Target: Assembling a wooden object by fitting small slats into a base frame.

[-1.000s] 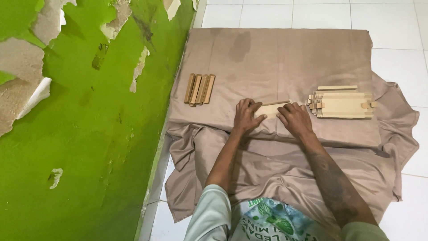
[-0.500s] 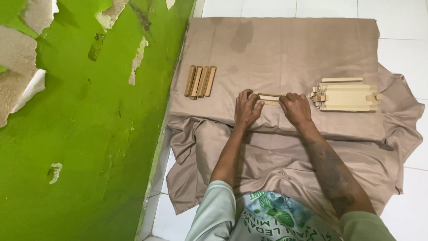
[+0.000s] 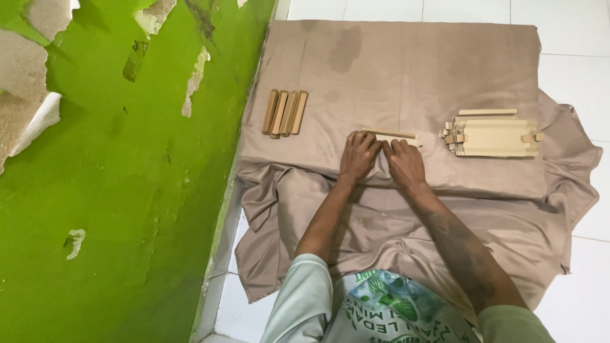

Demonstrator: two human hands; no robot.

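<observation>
Thin pale wooden sticks lie on beige cloth, long axis left-right, just beyond fingertips. Left hand and right hand side by side, fingers curled onto sticks, pressing; equally near. Wooden strip stack right; four short slats left.

A cloth lies spread on the floor, its left edge along the wall and its near part bunched in folds toward the person. On it, a row of sticks lies at the left near the wall, a stack of slats lies at the right, and between them, nearer the person, both hands rest side by side, the left hand left of the right hand. A thin strip lies just behind the fingertips, touching them, well apart from the sticks and near the stack.
</observation>
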